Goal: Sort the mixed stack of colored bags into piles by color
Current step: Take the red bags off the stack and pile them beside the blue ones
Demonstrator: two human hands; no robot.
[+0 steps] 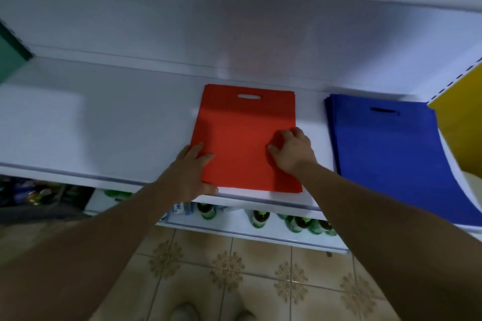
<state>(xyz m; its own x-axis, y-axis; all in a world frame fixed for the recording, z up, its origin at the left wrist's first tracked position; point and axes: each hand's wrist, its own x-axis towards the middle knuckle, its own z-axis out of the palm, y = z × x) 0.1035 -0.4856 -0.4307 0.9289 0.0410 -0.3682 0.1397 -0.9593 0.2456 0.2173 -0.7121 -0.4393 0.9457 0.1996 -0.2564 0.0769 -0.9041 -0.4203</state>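
Yellow bag (459, 125) cut off by the right frame edge. Green object (10, 57) cut off at left, can't identify it. Bottles (260, 217) under the shelf mostly hidden. White shelf (104, 125), patterned floor tiles (234, 268) below. Red bags (242, 138) stacked at the shelf's front edge, centre; blue bags (386, 154) toward its right end. Left hand (194, 169) lies flat over the stack's near-left corner, fingers extended. Right hand (290, 151) is curled, pinching the top red layer by its right edge.
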